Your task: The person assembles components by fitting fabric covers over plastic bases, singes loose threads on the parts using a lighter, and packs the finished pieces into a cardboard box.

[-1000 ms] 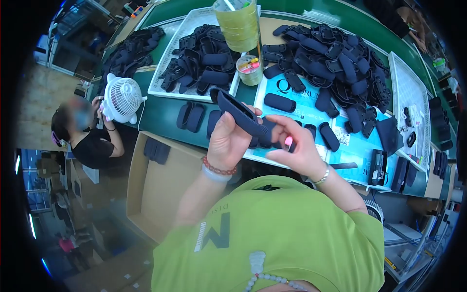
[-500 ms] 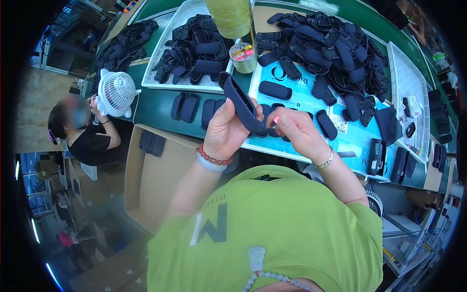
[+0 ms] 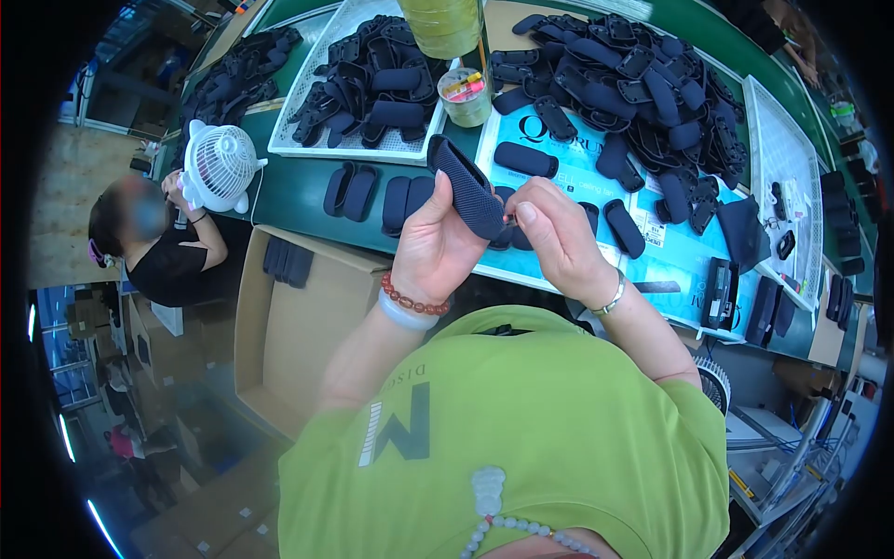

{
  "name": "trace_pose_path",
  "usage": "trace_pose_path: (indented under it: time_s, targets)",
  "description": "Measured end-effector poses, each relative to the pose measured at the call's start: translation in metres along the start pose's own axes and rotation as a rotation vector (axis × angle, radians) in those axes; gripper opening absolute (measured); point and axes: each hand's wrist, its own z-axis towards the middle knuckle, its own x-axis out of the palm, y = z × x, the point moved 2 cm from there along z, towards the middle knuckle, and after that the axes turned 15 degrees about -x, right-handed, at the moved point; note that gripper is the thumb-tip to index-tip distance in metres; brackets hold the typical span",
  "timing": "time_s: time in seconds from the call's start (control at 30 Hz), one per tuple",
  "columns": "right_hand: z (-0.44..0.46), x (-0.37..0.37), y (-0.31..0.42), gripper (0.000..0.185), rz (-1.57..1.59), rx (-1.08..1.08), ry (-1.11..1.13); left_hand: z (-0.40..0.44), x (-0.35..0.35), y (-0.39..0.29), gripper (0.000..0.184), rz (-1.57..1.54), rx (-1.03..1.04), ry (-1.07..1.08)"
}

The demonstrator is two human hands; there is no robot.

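My left hand is wrapped around a dark, curved, mesh-covered piece, hollow on its inner side and tilted with its upper end to the left. At its lower right end, my right hand pinches its thumb and fingers together close to the mesh. What sits in that pinch is too small to make out. Below the hands, similar dark pads lie in a row on the green table. One more pad rests on the blue printed sheet.
A heap of dark pieces covers the back of the sheet. White trays stand left and right. A tape roll holds markers. An open cardboard box sits at lower left. A person sits beside a white fan.
The mesh-covered piece has turned to show more of its outer face. My right fingertips have moved up and left against its end; the pink tip seen in them before no longer shows clearly.
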Motion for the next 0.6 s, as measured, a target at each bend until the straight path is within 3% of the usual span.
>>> trace_pose_path:
  time_s: [0.17, 0.37, 0.6]
  targets:
    - [-0.007, 0.0, -0.003, 0.035, 0.09, 0.124, -0.059, -0.002, 0.003, 0.001, 0.039, -0.04, 0.018, -0.075]
    - [-0.008, 0.0, -0.001, 0.027, -0.038, 0.027, -0.022, -0.001, 0.003, 0.006, 0.037, -0.026, 0.009, -0.087]
    - [-0.025, 0.003, -0.004, 0.024, -0.05, 0.063, 0.033, 0.003, -0.002, 0.007, 0.037, -0.043, -0.006, -0.031]
